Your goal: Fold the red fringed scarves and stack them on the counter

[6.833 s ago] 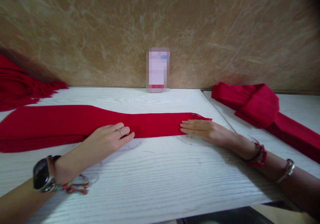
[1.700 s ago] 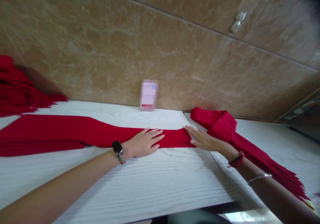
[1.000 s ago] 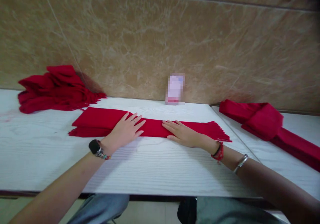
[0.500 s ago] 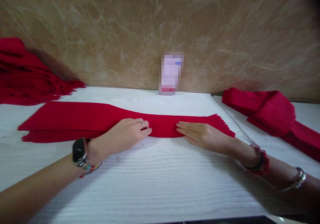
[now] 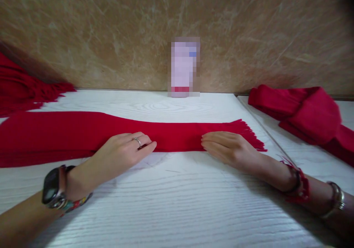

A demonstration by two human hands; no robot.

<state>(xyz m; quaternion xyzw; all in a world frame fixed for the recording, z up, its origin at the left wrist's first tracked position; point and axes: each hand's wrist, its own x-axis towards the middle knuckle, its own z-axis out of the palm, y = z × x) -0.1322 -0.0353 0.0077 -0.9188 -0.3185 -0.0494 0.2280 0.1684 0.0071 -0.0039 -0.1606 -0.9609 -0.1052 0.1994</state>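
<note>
A long folded red scarf (image 5: 177, 137) lies flat across the white tabletop, its fringed end to the right. My left hand (image 5: 128, 148), with a ring and a watch at the wrist, rests on the scarf's near side, fingers loosely bent and thumb out. Farther right, my right hand (image 5: 228, 146) lies palm down on the scarf close to the fringe, with its fingers stretched out side by side. Bare red cloth shows between the two hands. The fingertips press on the fabric, and both palms' undersides are hidden.
At the back left is a heap of red fringed cloth (image 5: 24, 89). Another folded red cloth (image 5: 306, 111) lies at the right, beyond a seam in the table (image 5: 171, 203). A pixelated phone-like object (image 5: 182, 67) leans on the brown marbled wall (image 5: 110, 30).
My hands have moved somewhat farther apart along the scarf, the left one shifting left. The view has also shifted, so the scarf's left end now runs out of frame.
</note>
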